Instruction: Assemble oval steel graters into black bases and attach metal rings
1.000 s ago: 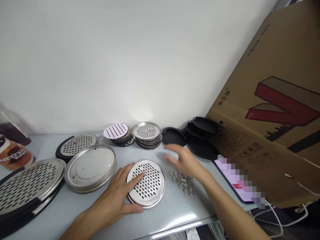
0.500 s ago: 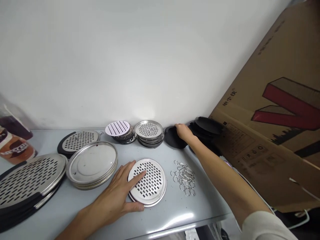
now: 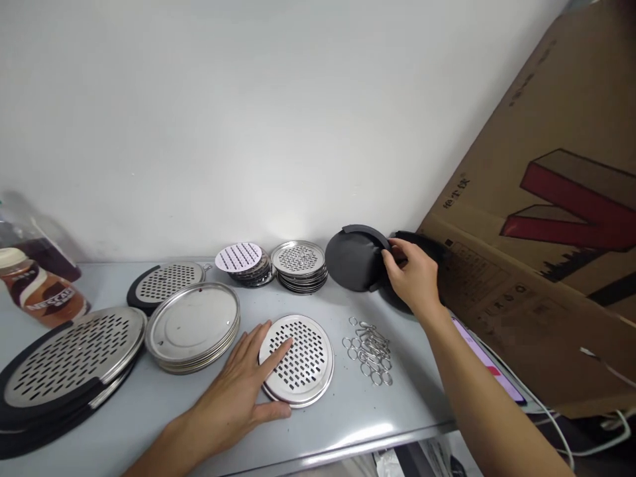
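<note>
My left hand [image 3: 243, 391] lies with fingers spread at the left side of a round metal grater plate [image 3: 298, 361]. Its index finger rests over the slotted surface and the thumb touches the near edge. Another round rim shows just under that plate. With thumb and fingers, my right hand [image 3: 412, 271] pinches the right edge of a black disc [image 3: 355, 258], which has a raised curved rim and is tilted up off the table. More black discs [image 3: 422, 245] are partly hidden behind that hand. Small metal rings with clasps [image 3: 370, 351] lie in a pile between the two hands.
Stacks of small grater plates [image 3: 301, 265] stand by the wall. Plain metal plates [image 3: 193, 324] and black-rimmed graters [image 3: 74, 361] sit on the left, near a bottle [image 3: 44, 291]. On the right are a phone [image 3: 489, 361], cables and a large cardboard box [image 3: 536, 278].
My right hand has drawn back and to the right, lifting a black disc that was lying flat into a tilted position. My left hand stays at the grater plate. More of the phone shows.
</note>
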{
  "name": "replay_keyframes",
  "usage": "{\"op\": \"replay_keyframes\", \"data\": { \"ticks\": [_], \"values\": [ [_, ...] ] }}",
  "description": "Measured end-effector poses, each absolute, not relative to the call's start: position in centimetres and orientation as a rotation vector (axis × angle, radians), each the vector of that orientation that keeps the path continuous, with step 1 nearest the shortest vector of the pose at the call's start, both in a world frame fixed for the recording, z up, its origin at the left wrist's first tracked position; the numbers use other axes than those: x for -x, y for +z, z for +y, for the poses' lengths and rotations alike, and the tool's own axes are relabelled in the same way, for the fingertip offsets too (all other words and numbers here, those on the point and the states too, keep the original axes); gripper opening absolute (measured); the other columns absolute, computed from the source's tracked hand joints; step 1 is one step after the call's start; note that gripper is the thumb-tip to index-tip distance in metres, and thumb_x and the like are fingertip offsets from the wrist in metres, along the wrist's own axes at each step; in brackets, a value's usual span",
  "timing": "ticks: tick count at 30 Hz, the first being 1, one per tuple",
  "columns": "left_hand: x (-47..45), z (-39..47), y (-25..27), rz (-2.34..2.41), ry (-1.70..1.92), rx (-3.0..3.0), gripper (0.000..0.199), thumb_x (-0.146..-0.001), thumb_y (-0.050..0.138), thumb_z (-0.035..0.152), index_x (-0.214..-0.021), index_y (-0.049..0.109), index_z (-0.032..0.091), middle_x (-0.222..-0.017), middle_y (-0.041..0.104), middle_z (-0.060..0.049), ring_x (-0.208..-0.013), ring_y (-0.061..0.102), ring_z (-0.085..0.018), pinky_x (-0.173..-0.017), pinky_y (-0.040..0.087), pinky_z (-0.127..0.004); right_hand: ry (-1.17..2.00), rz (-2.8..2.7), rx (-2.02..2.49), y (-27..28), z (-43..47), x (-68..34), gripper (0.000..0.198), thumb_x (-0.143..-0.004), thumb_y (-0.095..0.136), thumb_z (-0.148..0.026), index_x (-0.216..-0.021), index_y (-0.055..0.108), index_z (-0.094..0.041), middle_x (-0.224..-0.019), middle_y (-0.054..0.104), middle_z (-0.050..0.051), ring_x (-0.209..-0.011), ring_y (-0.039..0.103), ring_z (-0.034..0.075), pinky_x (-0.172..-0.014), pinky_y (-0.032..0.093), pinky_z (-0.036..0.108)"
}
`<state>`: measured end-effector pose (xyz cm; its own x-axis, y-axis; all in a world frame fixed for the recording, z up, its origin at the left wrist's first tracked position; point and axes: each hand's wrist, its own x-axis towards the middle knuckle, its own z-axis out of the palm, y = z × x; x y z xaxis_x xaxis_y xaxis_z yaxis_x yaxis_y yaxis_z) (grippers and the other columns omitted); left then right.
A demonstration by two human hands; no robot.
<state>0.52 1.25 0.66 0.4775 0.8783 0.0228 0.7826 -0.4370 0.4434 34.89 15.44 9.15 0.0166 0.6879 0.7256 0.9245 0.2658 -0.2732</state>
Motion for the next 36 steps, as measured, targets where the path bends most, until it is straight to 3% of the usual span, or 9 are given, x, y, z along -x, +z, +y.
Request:
{"op": "replay_keyframes", "data": {
  "ticks": [4,11,18,23,31,36],
  "values": [
    [-0.4,0.9,0.4,1.429,0.318,-2.378,0.084,-0.084,0.062,0.052,-0.150,0.011,0.042,-0.162,-0.002,-0.003,-0.145,0.009,-0.040,-0.112,0.023,-0.061,-0.307,-1.647,1.400,9.0,10.5,-33.7,0.023,-0.085,0.056,-0.029,-0.102,0.068,-0.019,-0.086,0.068,0.005,-0.074,0.062,0.019,-0.071,0.051,0.032],
    [-0.5,0.8,0.3,1.430,0.351,-2.403,0.085,-0.084,0.062,0.053,-0.151,0.010,0.041,-0.162,0.001,-0.003,-0.144,0.012,-0.040,-0.112,0.024,-0.061,-0.276,-1.654,1.435,6.8,8.7,-32.9,0.020,-0.082,0.058,-0.026,-0.096,0.071,-0.019,-0.086,0.065,0.006,-0.071,0.061,0.019,-0.069,0.051,0.033],
    [-0.2,1.2,-0.7,1.472,0.370,-2.415,0.078,-0.087,0.058,0.051,-0.150,0.014,0.042,-0.162,0.004,-0.001,-0.143,0.017,-0.043,-0.109,0.027,-0.063,-0.070,-1.730,1.511,6.0,8.7,-31.1,0.022,-0.081,0.055,-0.021,-0.095,0.071,-0.017,-0.087,0.066,0.008,-0.074,0.061,0.019,-0.071,0.050,0.030],
    [-0.3,1.3,-0.4,1.488,0.411,-2.388,0.076,-0.088,0.058,0.045,-0.150,0.014,0.043,-0.161,0.006,-0.002,-0.143,0.019,-0.039,-0.110,0.030,-0.059,0.158,-1.806,1.570,4.9,7.5,-29.2,0.019,-0.082,0.056,-0.021,-0.092,0.071,-0.017,-0.081,0.066,0.006,-0.075,0.061,0.020,-0.072,0.048,0.031],
    [-0.6,1.2,1.2,1.474,0.335,-2.233,0.087,-0.076,0.067,0.059,-0.149,0.023,0.041,-0.161,0.001,-0.004,-0.145,0.008,-0.040,-0.114,0.021,-0.058,0.460,-1.913,1.548,3.3,4.6,-27.7,0.031,-0.090,0.053,-0.042,-0.107,0.068,-0.021,-0.090,0.065,0.007,-0.075,0.061,0.021,-0.071,0.048,0.035],
    [-0.3,1.4,1.4,1.409,0.384,-2.201,0.094,-0.069,0.069,0.067,-0.148,0.026,0.040,-0.161,0.000,-0.004,-0.145,0.006,-0.041,-0.114,0.020,-0.059,0.738,-2.090,1.452,4.0,3.0,-28.7,0.056,-0.077,0.069,-0.049,-0.125,0.058,-0.021,-0.108,0.063,0.009,-0.088,0.061,0.025,-0.074,0.050,0.035]
  ]
}}
